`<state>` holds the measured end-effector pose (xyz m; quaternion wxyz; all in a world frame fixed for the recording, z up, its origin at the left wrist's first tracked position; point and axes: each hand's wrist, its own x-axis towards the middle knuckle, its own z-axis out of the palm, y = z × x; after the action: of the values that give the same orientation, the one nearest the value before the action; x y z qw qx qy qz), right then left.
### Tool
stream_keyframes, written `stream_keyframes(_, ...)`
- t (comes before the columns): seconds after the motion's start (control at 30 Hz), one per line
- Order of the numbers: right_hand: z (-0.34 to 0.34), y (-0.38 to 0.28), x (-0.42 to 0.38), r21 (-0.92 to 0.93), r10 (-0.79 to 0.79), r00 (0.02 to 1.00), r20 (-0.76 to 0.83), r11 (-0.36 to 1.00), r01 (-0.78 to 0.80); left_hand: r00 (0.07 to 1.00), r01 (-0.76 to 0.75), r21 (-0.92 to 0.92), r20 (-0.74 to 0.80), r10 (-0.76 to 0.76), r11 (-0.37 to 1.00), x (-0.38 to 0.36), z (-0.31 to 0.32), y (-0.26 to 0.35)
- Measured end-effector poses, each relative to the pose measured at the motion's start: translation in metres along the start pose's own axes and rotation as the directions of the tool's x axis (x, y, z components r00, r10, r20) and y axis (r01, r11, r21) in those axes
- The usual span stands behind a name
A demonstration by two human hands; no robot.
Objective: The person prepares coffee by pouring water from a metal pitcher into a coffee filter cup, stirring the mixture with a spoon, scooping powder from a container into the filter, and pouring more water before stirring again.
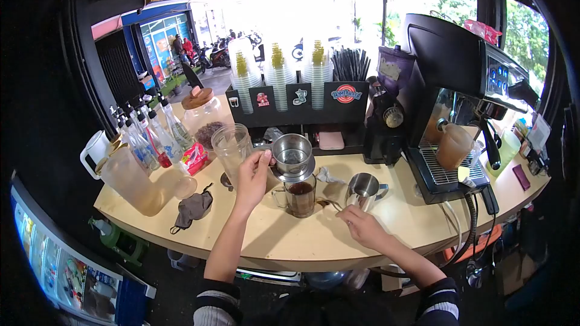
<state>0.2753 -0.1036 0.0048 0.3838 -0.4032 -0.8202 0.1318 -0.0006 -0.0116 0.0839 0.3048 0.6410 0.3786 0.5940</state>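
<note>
My left hand point(255, 175) grips the side of a metal drip coffee filter point(292, 156), raised and tilted slightly so its round inside faces me. Just below it a glass mug point(300, 200) of dark brown liquid stands on the wooden counter point(254, 238), its handle toward the left. My right hand point(357, 224) is closed around the handle of a thin metal spoon point(328, 203), whose other end points at the mug. Beyond that hand stands a steel milk pitcher point(363, 188). A crumpled white cloth point(327, 175) lies behind the mug.
An espresso machine point(450, 102) occupies the right side. Stacked plastic cups point(281, 81) and black straws point(350, 64) fill a black holder at the back. Leftward are a clear jar point(232, 145), a plastic pitcher point(130, 181), several bottles point(145, 139) and a dark cloth pouch point(193, 210).
</note>
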Motion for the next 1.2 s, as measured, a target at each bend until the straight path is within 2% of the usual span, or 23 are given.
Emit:
stream_keyframes(0.07,0.003,0.003,0.000,-0.129,-0.107,0.990,0.088,0.985,0.117,1.000,0.014,-0.023,0.006,-0.014,1.000,0.000,-0.001,-0.002)
stream_keyframes(0.2,0.012,0.016,-0.002,-0.213,-0.201,0.968,0.150,0.950,0.230,0.999,0.049,0.001,-0.006,-0.049,0.999,-0.002,-0.002,0.003)
stream_keyframes(0.27,0.013,0.019,-0.002,-0.262,-0.255,0.939,0.232,0.913,0.313,0.999,0.040,-0.010,-0.028,-0.041,0.999,-0.003,0.000,0.003)
stream_keyframes(0.4,0.014,0.018,-0.005,-0.274,-0.230,0.937,0.264,0.913,0.302,1.000,0.000,-0.041,-0.022,-0.001,0.999,-0.006,0.001,-0.005)
stream_keyframes(0.5,0.009,0.016,-0.004,-0.253,-0.206,0.936,0.285,0.926,0.280,1.000,0.003,0.004,-0.006,-0.003,1.000,-0.010,0.002,-0.005)
stream_keyframes(0.6,-0.010,0.006,-0.002,-0.205,-0.248,0.944,0.215,0.934,0.292,1.000,0.016,0.015,0.007,-0.016,1.000,-0.013,0.002,-0.006)
stream_keyframes(0.67,-0.029,0.009,-0.001,-0.202,-0.249,0.965,-0.085,0.952,0.228,1.000,-0.001,-0.005,0.018,0.001,1.000,-0.014,0.002,-0.003)
stream_keyframes(0.73,-0.049,0.021,0.004,-0.244,-0.208,0.918,-0.337,0.961,0.128,1.000,0.011,-0.008,0.012,-0.011,1.000,-0.014,0.002,-0.003)
stream_keyframes(0.8,-0.065,0.026,0.011,-0.316,-0.069,0.885,-0.461,0.945,-0.091,1.000,0.028,-0.015,0.007,-0.028,0.999,-0.016,0.002,-0.003)
stream_keyframes(0.83,-0.067,0.033,0.007,-0.316,-0.067,0.886,-0.458,0.944,-0.092,1.000,0.014,-0.006,0.004,-0.014,1.000,-0.015,0.003,-0.003)
stream_keyframes(0.9,-0.064,0.056,-0.003,-0.038,0.278,0.898,-0.342,0.951,-0.308,1.000,-0.001,0.003,0.001,0.001,1.000,-0.015,0.003,0.000)
stream_keyframes(0.93,-0.059,0.068,-0.008,0.157,0.435,0.870,-0.233,0.900,-0.408,1.000,-0.021,0.046,0.004,0.021,0.999,-0.016,0.002,0.003)
stream_keyframes(0.97,-0.052,0.077,-0.012,0.156,0.435,0.869,-0.234,0.899,-0.408,0.999,-0.041,0.088,0.009,0.040,0.995,-0.015,0.002,0.004)
stream_keyframes(1.03,-0.041,0.089,-0.017,0.347,0.482,0.848,-0.220,0.851,-0.394,0.998,-0.059,0.093,0.021,0.057,0.994,-0.015,0.003,0.004)
stream_keyframes(1.07,-0.038,0.095,-0.018,0.347,0.484,0.847,-0.221,0.851,-0.395,0.997,-0.076,0.100,0.031,0.073,0.992,-0.015,0.002,0.004)
stream_keyframes(1.13,-0.032,0.100,-0.018,0.537,0.507,0.838,-0.204,0.773,-0.337,0.994,-0.106,0.113,0.048,0.101,0.988,-0.012,0.000,0.005)
stream_keyframes(1.17,-0.027,0.102,-0.018,0.539,0.512,0.835,-0.203,0.770,-0.341,0.990,-0.132,0.125,0.065,0.125,0.983,-0.012,-0.001,0.006)
stream_keyframes(1.2,-0.023,0.102,-0.017,0.697,0.542,0.819,-0.191,0.662,-0.276,0.990,-0.129,0.124,0.069,0.121,0.984,-0.012,-0.002,0.006)
